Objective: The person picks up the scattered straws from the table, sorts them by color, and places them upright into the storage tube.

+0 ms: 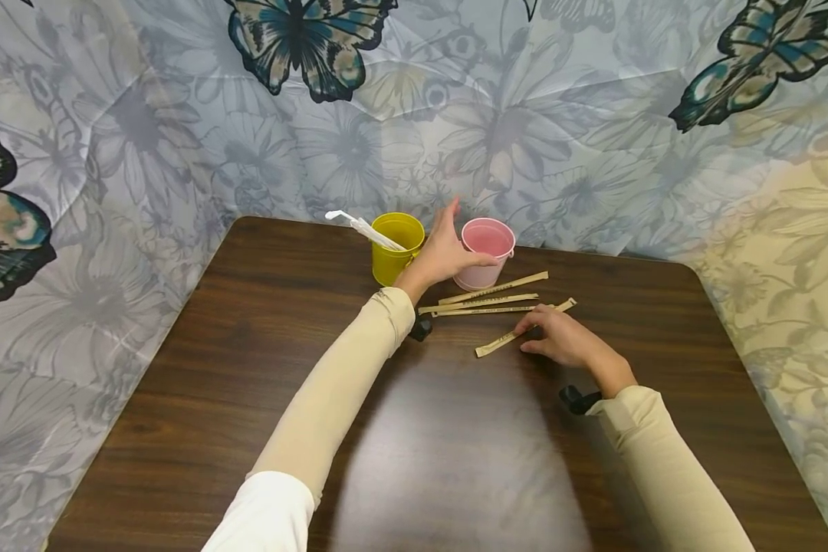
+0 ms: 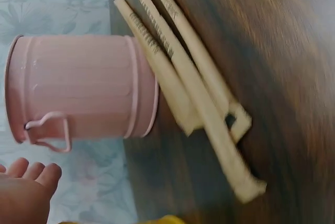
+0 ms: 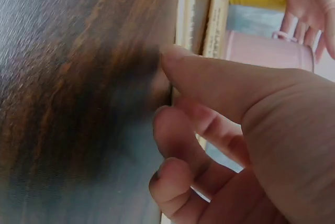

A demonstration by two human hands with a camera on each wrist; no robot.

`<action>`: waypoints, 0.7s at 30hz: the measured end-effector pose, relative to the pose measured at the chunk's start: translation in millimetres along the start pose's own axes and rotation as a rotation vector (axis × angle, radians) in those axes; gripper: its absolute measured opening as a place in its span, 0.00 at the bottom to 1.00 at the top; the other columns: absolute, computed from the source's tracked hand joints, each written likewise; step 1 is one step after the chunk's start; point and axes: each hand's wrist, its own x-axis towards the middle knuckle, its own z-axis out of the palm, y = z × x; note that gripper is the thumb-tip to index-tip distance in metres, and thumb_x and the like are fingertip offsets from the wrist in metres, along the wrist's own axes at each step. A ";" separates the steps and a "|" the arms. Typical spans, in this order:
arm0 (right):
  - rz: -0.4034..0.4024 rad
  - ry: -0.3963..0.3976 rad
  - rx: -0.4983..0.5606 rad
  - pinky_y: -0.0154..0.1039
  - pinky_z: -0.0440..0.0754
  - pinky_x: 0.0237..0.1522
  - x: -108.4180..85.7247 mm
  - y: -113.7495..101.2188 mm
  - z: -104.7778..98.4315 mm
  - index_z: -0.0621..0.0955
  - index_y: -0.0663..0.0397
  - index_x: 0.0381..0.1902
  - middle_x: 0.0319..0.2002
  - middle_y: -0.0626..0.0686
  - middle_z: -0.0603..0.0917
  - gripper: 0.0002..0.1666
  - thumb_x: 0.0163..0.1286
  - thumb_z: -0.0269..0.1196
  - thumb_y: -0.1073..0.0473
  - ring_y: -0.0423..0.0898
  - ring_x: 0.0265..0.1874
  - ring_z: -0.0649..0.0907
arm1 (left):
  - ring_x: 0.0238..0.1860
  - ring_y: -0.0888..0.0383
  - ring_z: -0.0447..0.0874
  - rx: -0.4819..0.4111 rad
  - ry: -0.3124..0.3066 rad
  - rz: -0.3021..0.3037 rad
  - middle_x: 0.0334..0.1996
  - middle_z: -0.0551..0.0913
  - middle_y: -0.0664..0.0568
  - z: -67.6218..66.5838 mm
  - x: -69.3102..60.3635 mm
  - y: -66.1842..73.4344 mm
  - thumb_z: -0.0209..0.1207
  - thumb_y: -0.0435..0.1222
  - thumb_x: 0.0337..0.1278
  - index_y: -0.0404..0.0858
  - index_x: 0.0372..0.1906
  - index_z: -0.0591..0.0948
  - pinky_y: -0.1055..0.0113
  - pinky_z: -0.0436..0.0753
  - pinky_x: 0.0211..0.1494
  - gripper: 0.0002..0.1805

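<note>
Now my left arm (image 1: 327, 399) is pointing far forward, and my left hand (image 1: 441, 257) is holding its thumb wide of the fingers! My right hand (image 1: 564, 337) is sitting nearer me, fingers bending.

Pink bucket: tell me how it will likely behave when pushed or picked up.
The pink bucket is probably light for its size, since its visible interior shows nothing in it. Pushed up high, it may tip, as it narrows downward. Its outside looks smooth, so a loose grip might slip.
</note>
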 end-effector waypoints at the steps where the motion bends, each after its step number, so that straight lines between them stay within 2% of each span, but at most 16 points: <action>1: 0.003 0.000 0.002 0.55 0.80 0.52 0.1 2.1 0.6 0.86 0.56 0.44 0.46 0.57 0.84 0.11 0.63 0.72 0.63 0.57 0.49 0.81 | 0.79 0.47 0.59 -0.033 -0.007 -0.005 0.81 0.54 0.48 1.8 1.2 -0.8 0.81 0.53 0.38 0.47 0.83 0.41 0.52 0.64 0.81 0.74; 4: 0.010 -0.010 0.012 0.54 0.80 0.53 0.4 6.4 2.8 0.86 0.53 0.42 0.45 0.54 0.84 0.09 0.64 0.72 0.63 0.55 0.50 0.81 | 0.78 0.48 0.61 -0.090 -0.021 -0.017 0.81 0.55 0.50 7.2 4.5 -3.8 0.81 0.51 0.39 0.47 0.83 0.41 0.53 0.64 0.81 0.73; 7: 0.022 -0.010 0.012 0.48 0.80 0.50 0.7 7.0 4.6 0.86 0.49 0.38 0.43 0.51 0.82 0.05 0.64 0.71 0.62 0.50 0.46 0.81 | 0.77 0.50 0.64 -0.119 -0.015 -0.011 0.81 0.56 0.51 12.3 8.1 -8.6 0.82 0.48 0.39 0.47 0.83 0.41 0.54 0.65 0.81 0.73; 10: 0.016 0.012 0.005 0.46 0.79 0.46 1.2 5.5 5.8 0.84 0.50 0.36 0.40 0.51 0.81 0.06 0.64 0.72 0.63 0.47 0.42 0.80 | 0.75 0.51 0.66 -0.145 -0.016 -0.002 0.81 0.57 0.51 16.5 11.0 -13.8 0.82 0.46 0.39 0.46 0.83 0.42 0.56 0.67 0.80 0.72; 16: 0.016 0.098 0.004 0.53 0.81 0.50 3.5 4.1 5.4 0.84 0.56 0.47 0.46 0.58 0.79 0.11 0.67 0.70 0.64 0.55 0.47 0.81 | 0.72 0.51 0.71 -0.143 0.001 0.013 0.77 0.64 0.48 22.5 14.7 -18.3 0.83 0.45 0.37 0.46 0.82 0.47 0.56 0.70 0.78 0.71; 21: 0.033 0.078 -0.008 0.51 0.81 0.48 4.1 9.0 6.4 0.85 0.55 0.44 0.46 0.58 0.78 0.08 0.67 0.69 0.64 0.54 0.44 0.82 | 0.69 0.51 0.73 -0.142 -0.009 0.001 0.72 0.69 0.47 28.5 17.3 -17.3 0.82 0.45 0.38 0.46 0.82 0.50 0.56 0.72 0.76 0.67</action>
